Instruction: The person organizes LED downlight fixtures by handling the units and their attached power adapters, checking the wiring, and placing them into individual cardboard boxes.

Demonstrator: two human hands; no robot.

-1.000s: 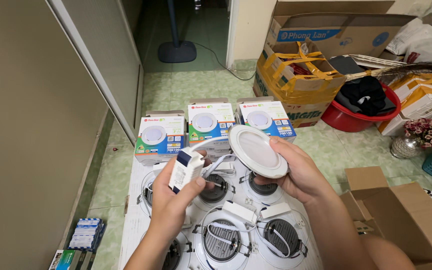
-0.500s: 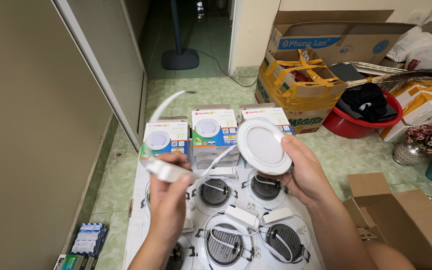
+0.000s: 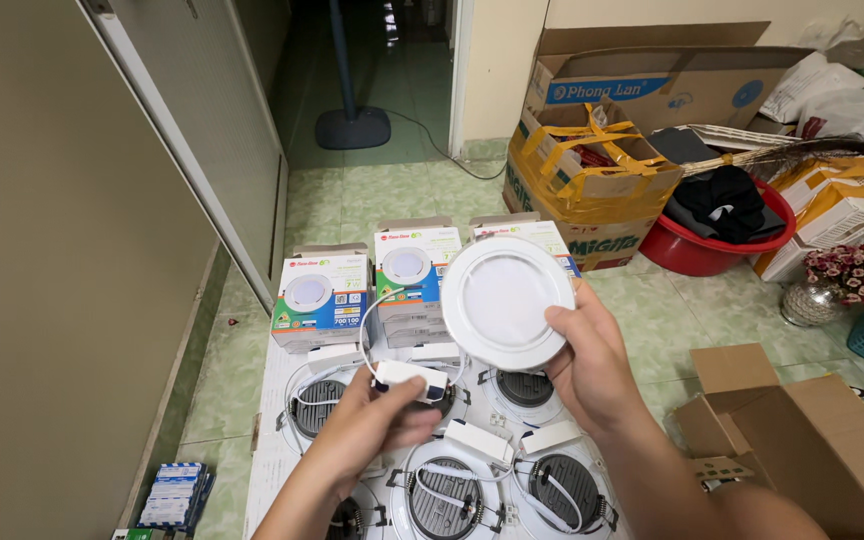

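White round lamp [image 3: 505,300], white driver box [image 3: 407,379], red basin [image 3: 717,250], pale green mottled floor tiles [image 3: 372,195].

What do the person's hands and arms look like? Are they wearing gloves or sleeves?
No gloves and no sleeves show. The left hand and the right hand are both bare, and the forearms are uncovered down to the bottom edge of the picture. No ring, watch or bracelet can be seen on either.

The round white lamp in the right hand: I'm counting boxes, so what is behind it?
Behind the round white lamp stands a printed lamp box, third in a row beside two more boxes. Only its top edge and right corner show; its front is covered.
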